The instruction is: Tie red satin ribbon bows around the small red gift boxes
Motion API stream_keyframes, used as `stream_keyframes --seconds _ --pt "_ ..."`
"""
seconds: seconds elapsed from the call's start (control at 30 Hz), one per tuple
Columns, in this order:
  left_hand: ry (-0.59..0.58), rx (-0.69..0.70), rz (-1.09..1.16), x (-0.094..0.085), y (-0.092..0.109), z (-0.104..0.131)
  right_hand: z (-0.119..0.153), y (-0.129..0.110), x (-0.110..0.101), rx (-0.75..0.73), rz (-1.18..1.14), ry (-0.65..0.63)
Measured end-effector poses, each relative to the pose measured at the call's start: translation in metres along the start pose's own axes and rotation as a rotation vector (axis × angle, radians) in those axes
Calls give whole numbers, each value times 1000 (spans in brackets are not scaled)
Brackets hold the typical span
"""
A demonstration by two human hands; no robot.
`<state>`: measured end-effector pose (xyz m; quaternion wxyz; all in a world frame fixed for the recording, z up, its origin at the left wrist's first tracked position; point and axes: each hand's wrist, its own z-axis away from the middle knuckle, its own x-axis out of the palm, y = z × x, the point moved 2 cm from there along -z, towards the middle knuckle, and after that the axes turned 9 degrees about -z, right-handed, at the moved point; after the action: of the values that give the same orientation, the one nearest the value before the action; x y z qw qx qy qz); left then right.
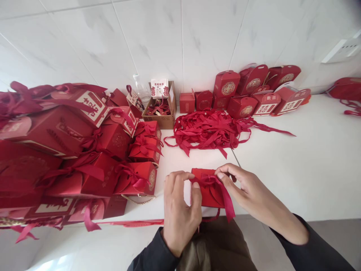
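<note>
A small red gift box [207,196] lies near the front edge of the white table, with a red ribbon [228,205] tied across its top. My left hand [180,210] is at the box's left side, thumb and forefinger pinching the ribbon by the loop. On the right, my right hand [245,188] pinches the ribbon between thumb and fingers; a loose tail hangs over the box's front right corner. Just behind the box sits a tangled heap of red ribbons [205,130].
Many bow-tied red boxes [104,173] are stacked at the left. A cardboard box [163,121] of small red items stands by the tiled wall [208,37]. More red boxes [246,107] stand at back right, and a red bag-like item [345,89] lies at far right.
</note>
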<state>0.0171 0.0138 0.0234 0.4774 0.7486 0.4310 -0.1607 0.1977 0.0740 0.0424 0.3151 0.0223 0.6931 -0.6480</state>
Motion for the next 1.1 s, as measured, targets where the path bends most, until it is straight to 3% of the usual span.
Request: stream_keyframes --seconds 0.23,0.6,0.83,1.1 --pt "-143 -67 99 0 4 -11 -1 0 0 22 -30 -1" --pt "-130 -70 29 -10 -7 12 2 16 -9 106 -7 40" --pt "-157 29 -18 -5 0 9 2 12 -5 38 -133 58" --pt "-145 56 -9 -8 4 5 -2 9 -9 45 -113 104"
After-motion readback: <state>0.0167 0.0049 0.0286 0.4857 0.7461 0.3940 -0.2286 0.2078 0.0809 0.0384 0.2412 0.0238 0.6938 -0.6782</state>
